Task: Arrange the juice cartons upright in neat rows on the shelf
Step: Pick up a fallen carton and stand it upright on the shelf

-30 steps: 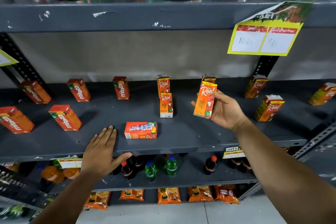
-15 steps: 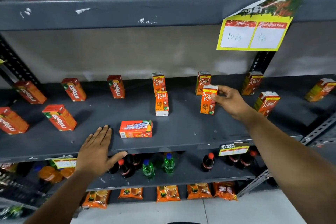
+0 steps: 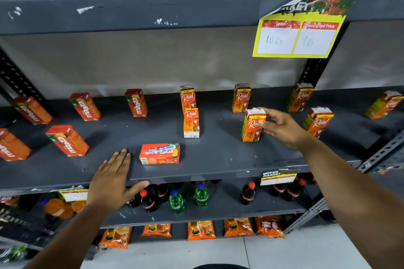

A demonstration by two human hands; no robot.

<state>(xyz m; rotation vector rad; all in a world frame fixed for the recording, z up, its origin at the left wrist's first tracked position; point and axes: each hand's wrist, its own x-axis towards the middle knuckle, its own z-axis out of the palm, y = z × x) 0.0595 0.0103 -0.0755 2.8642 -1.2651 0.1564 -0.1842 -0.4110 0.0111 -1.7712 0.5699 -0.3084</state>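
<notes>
Since a sec ago the Real carton went from up in the air down onto the shelf. It now stands upright on the right side, in front of another Real carton at the back. The right hand is at its top corner, fingers and thumb touching it w/ a light pinch.

The left hand lies flat on the near edge of the shelf, fingers spread apart, holding nothing. Just right of it a Maaza carton lies on its side. Two more Real cartons stand upright in the middle, one right in front of the other. Two more stand to the right of the hand, near one and far one. On the left, Maaza cartons stand in a back row and a front row. A yellow price tag hangs from the shelf above.
</notes>
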